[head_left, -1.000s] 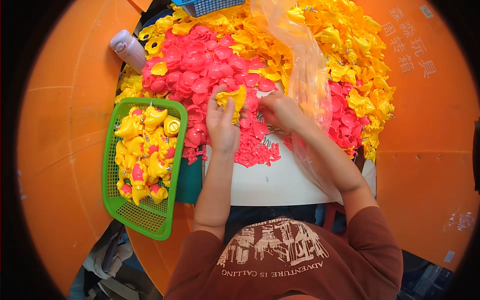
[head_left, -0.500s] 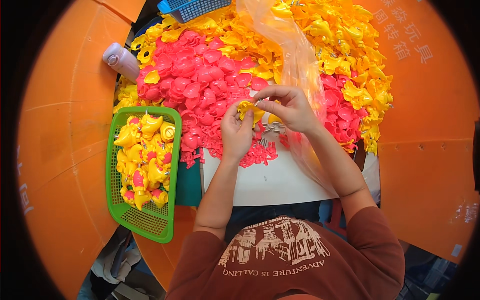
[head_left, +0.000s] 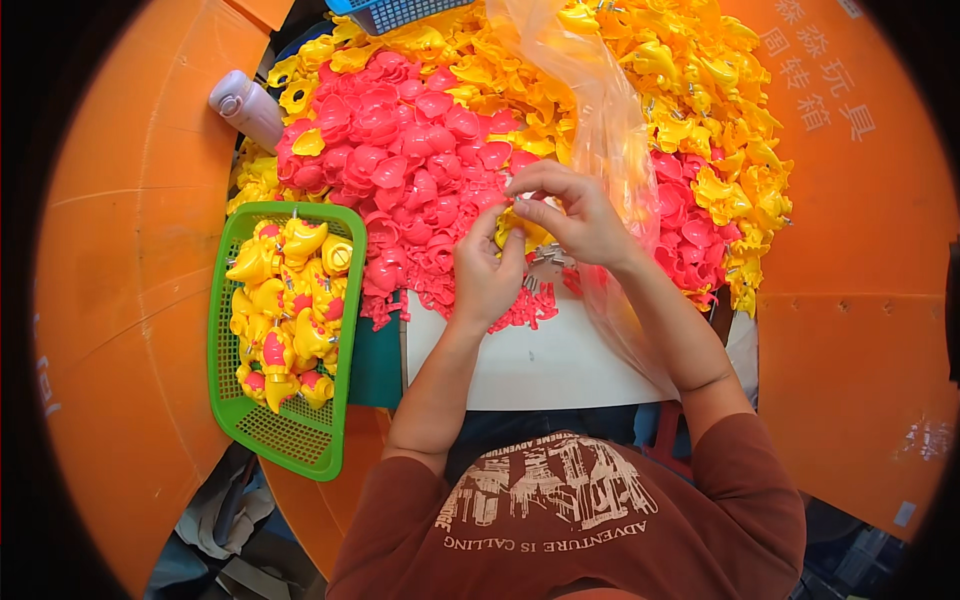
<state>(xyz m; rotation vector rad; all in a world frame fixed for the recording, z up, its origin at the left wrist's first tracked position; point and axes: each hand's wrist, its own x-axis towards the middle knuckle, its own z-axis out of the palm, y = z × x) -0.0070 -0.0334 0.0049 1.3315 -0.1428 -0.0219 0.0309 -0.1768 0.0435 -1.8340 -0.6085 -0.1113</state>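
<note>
My left hand (head_left: 488,275) is closed on a yellow plastic part (head_left: 503,228), a moulded toy shell by its look, held above the near edge of the pink heap. Right beside it, my right hand (head_left: 582,218) is pinched at the top of that part. A small silvery metal pin (head_left: 516,198) shows between its thumb and forefinger. Below the hands several loose metal pins (head_left: 548,256) lie on the white board (head_left: 530,370). Small pink plastic pieces (head_left: 530,305) are scattered next to them. My fingers hide much of the yellow part.
Pink rounded shells (head_left: 400,150) are heaped ahead, with yellow plastic parts (head_left: 690,70) piled behind and to the right. A clear plastic bag (head_left: 610,130) runs down through them. At left stand a green basket (head_left: 345,400) of yellow-and-pink toys, a lilac bottle (head_left: 250,110) and orange panels (head_left: 130,250).
My left hand has turned and shifted slightly right and down with the yellow part, which now shows less. The right hand stays pinched close to it. The whole view has shifted slightly.
</note>
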